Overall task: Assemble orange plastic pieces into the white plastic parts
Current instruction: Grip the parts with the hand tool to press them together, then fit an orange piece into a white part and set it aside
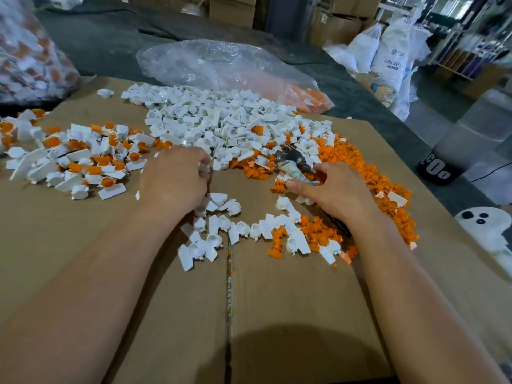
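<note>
Matt brown cardboard (166,314); smooth white plastic parts (221,117); crinkled glossy clear bag (210,62)

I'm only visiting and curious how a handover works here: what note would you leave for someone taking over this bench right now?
Left hand: fingers curled at the edge of the white parts; whether they hold one is unclear.
Right hand: grips a small metal tool over the orange pieces.
Done: assembled pieces heaped at the left of the cardboard.
Left to do: both big piles are unjoined.
</note>
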`<action>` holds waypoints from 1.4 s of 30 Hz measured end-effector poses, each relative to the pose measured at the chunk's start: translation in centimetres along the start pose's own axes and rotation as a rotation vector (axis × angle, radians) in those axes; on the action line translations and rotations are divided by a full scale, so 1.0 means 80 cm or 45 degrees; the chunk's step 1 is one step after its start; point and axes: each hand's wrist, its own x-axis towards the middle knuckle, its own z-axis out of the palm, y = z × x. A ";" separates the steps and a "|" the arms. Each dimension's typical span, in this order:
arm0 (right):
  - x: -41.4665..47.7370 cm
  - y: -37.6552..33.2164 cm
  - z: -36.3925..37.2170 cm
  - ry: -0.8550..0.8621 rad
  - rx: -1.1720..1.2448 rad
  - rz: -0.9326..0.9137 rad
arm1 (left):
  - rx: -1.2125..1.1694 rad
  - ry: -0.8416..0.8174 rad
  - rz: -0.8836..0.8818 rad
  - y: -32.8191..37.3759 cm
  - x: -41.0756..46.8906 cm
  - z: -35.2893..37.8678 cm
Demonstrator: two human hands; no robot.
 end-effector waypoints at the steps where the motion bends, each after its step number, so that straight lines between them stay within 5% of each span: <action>1: 0.000 0.000 0.000 -0.007 -0.003 0.001 | -0.023 0.016 -0.001 0.000 0.000 -0.001; 8: -0.013 -0.020 -0.006 0.436 0.191 -0.267 | -0.708 0.172 -0.010 0.015 -0.010 -0.012; 13: -0.025 -0.047 0.008 0.211 -0.109 -0.414 | -1.040 0.049 0.014 0.029 -0.023 -0.012; 21: -0.025 -0.058 0.016 0.244 -0.277 -0.431 | -1.122 -0.091 0.004 0.034 -0.026 -0.010; 32: -0.037 -0.057 0.004 0.297 1.102 -0.422 | -1.128 -0.202 0.019 0.036 -0.027 -0.011; 42: -0.045 -0.073 0.007 0.222 1.258 -0.400 | -1.168 -0.131 0.143 0.039 -0.029 -0.008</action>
